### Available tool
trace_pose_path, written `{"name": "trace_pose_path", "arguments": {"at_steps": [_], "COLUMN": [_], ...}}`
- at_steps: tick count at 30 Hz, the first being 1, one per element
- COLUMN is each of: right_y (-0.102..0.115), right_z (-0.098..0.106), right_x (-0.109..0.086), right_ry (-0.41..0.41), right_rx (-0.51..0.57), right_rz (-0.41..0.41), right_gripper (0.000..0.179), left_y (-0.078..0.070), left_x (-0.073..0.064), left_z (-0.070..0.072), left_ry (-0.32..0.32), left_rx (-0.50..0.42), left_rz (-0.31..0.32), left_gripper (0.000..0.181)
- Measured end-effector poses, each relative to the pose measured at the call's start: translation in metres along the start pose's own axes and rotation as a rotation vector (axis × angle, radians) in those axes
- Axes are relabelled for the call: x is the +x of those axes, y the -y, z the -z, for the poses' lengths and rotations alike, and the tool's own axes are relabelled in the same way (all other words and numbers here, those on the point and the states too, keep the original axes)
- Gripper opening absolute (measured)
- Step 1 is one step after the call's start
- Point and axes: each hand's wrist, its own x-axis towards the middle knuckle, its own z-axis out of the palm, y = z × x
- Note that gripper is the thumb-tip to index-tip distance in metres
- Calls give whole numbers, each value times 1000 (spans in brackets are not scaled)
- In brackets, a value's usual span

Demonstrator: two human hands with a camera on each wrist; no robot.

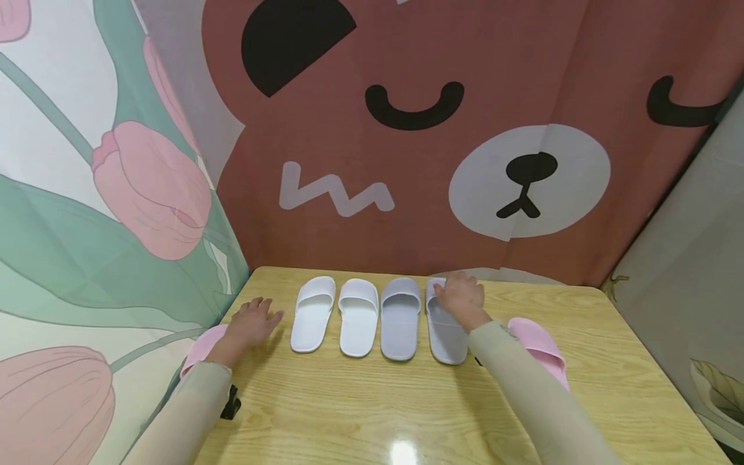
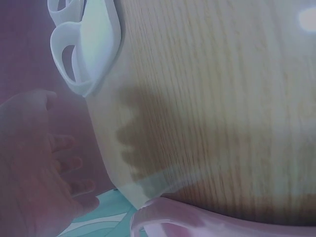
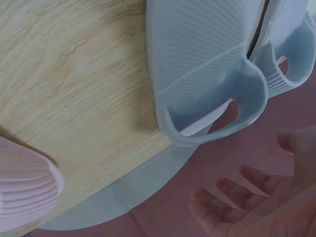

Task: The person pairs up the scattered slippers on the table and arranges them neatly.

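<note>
Two white slippers (image 1: 314, 316) and two grey slippers (image 1: 400, 328) lie side by side along the back of the table, toe straps toward the wall. My left hand (image 1: 252, 323) is held over the table, left of the white pair, its fingers loosely spread and holding nothing. Under the left forearm, partly hidden, is a pink slipper (image 1: 203, 349). My right hand (image 1: 463, 298) hovers by the strap of the rightmost grey slipper (image 3: 197, 64). In the right wrist view a gap shows between that slipper and the relaxed fingers. Another pink slipper (image 1: 539, 342) lies beyond the right forearm, which partly covers it.
The wooden table (image 1: 337, 413) has rounded back corners and meets a brown wall hanging (image 1: 418, 232) with a bear face. A tulip-print hanging (image 1: 151, 194) borders the left side, and a pale one (image 1: 692, 213) the right. A small black object (image 1: 231, 403) shows beside the left sleeve.
</note>
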Motion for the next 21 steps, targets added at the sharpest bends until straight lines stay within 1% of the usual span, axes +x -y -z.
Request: {"name": "trace_pose_path", "arguments": {"at_steps": [6, 12, 21], "right_y": [-8, -14, -21], "right_z": [1, 0, 1], "right_x": [-1, -2, -4], "right_ry": [-3, 7, 6], "right_rx": [22, 0, 5], "right_rz": [-4, -8, -9], "right_gripper": [61, 61, 60], "left_y": [1, 2, 5], "left_x": [-2, -5, -10], "left_z": [1, 3, 4], "left_ry": [-2, -4, -30], "left_rx": [-2, 7, 31], "left_rz": [1, 7, -1], "left_gripper": [66, 67, 66]}}
